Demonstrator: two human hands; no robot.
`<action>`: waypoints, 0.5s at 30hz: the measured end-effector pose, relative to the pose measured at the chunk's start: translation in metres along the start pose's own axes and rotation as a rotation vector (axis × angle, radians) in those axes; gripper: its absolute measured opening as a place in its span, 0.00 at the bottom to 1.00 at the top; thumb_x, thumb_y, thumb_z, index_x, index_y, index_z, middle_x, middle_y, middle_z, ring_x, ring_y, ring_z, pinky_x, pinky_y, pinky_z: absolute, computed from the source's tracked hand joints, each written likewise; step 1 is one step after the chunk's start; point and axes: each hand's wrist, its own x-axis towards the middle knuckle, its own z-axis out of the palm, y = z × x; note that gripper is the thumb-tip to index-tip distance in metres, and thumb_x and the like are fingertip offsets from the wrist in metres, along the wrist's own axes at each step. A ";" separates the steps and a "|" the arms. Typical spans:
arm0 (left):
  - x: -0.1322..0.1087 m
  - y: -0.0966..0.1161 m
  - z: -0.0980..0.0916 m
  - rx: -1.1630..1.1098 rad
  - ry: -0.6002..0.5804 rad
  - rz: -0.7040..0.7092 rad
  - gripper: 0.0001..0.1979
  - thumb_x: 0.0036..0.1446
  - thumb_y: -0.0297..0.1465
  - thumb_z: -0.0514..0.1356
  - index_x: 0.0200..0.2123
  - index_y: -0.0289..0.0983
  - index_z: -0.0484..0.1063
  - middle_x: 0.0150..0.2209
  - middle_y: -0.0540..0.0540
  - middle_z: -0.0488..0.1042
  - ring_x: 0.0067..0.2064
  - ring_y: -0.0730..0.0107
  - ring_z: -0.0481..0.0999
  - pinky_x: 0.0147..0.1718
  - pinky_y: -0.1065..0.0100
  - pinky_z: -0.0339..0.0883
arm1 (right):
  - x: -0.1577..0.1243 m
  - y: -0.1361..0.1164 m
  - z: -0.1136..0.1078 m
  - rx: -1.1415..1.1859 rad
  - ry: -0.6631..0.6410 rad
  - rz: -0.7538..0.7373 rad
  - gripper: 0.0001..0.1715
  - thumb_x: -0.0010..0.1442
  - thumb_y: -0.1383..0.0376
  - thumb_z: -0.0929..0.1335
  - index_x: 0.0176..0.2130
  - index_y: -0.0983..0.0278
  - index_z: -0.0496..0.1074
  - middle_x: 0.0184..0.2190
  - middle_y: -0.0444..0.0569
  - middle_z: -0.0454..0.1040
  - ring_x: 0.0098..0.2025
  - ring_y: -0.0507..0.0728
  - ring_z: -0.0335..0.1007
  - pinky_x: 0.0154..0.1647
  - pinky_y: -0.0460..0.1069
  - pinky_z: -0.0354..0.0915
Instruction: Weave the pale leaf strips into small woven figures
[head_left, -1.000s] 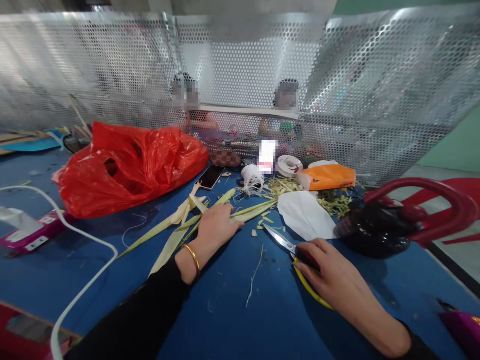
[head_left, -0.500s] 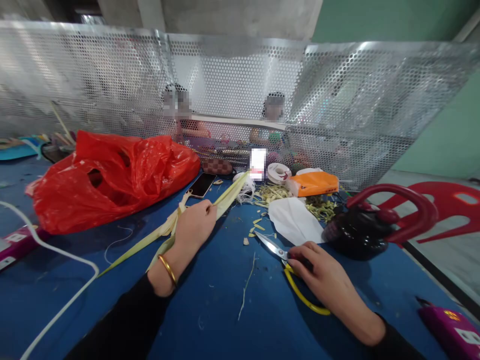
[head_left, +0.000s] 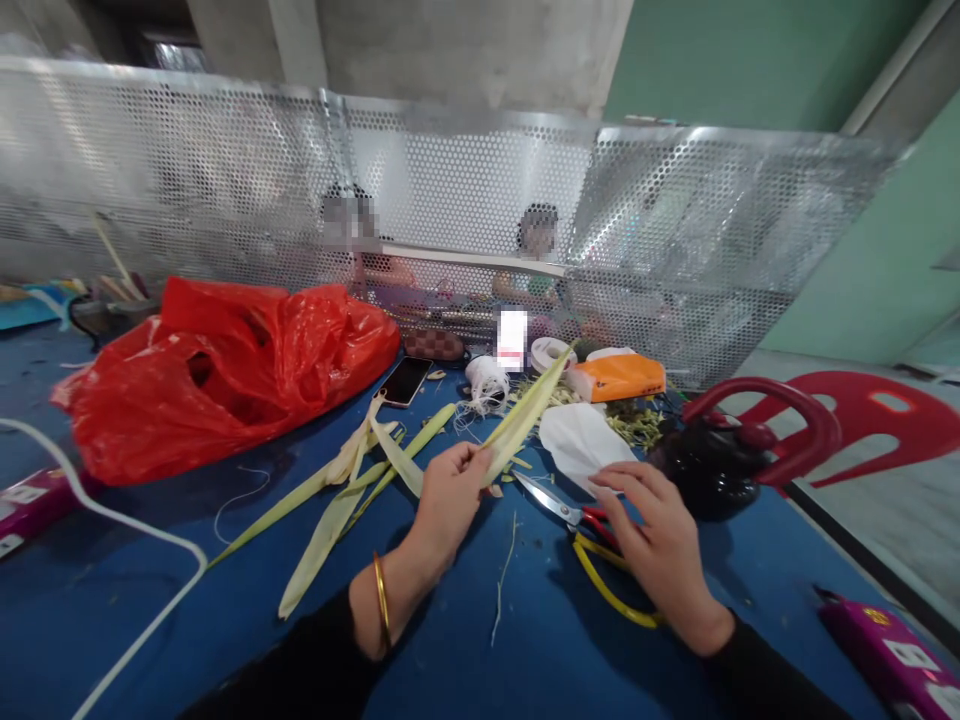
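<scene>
My left hand (head_left: 455, 490) is closed on a long pale green husk leaf (head_left: 527, 415), which points up and away to the right. Above the handles of the scissors (head_left: 553, 500) hovers my right hand (head_left: 652, 535), its fingers apart and nothing between them. The scissors lie on the blue table with their blades toward the far left; one handle is yellow, the other red. More husk leaves (head_left: 322, 550) lie crossed on the table left of my left hand. A white paper piece (head_left: 581, 443) sits just beyond the scissors.
A red plastic bag (head_left: 247, 370) fills the left, beside a phone (head_left: 407, 382). White string (head_left: 487, 385), a tape roll (head_left: 550, 354) and an orange packet (head_left: 619, 377) stand toward the perforated metal screen (head_left: 465, 180). A dark jug (head_left: 712, 470) stands right; a white cable (head_left: 142, 535) runs left.
My left hand has moved right with one husk leaf, away from the others on the table. My right hand has let go of the scissors and lifted slightly; the view has shifted a little.
</scene>
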 end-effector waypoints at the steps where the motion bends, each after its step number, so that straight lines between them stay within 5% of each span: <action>1: -0.003 -0.001 0.003 -0.004 -0.006 0.014 0.13 0.56 0.40 0.54 0.24 0.38 0.64 0.18 0.55 0.63 0.19 0.77 0.59 0.19 0.74 0.51 | 0.002 -0.012 0.003 0.139 -0.073 0.074 0.13 0.61 0.58 0.66 0.34 0.62 0.77 0.37 0.53 0.76 0.41 0.62 0.72 0.45 0.57 0.66; 5: -0.014 -0.004 0.010 0.121 -0.095 0.140 0.12 0.54 0.38 0.56 0.23 0.37 0.66 0.18 0.54 0.63 0.22 0.74 0.61 0.22 0.72 0.53 | 0.009 -0.049 0.029 0.774 -0.205 0.646 0.20 0.53 0.51 0.71 0.31 0.66 0.76 0.27 0.49 0.76 0.29 0.57 0.71 0.26 0.48 0.65; 12: -0.010 -0.011 0.008 0.154 -0.484 0.019 0.13 0.52 0.40 0.58 0.25 0.36 0.72 0.17 0.55 0.63 0.20 0.76 0.59 0.21 0.72 0.49 | 0.008 -0.033 0.041 0.871 -0.040 0.773 0.20 0.47 0.53 0.76 0.25 0.66 0.72 0.18 0.43 0.71 0.19 0.51 0.63 0.19 0.46 0.60; 15: -0.005 -0.012 0.005 0.181 -0.452 0.014 0.12 0.50 0.38 0.60 0.21 0.35 0.73 0.15 0.56 0.57 0.19 0.77 0.53 0.19 0.71 0.45 | 0.012 -0.022 0.031 0.888 0.007 0.817 0.19 0.45 0.54 0.76 0.24 0.66 0.72 0.19 0.44 0.72 0.18 0.51 0.63 0.18 0.47 0.60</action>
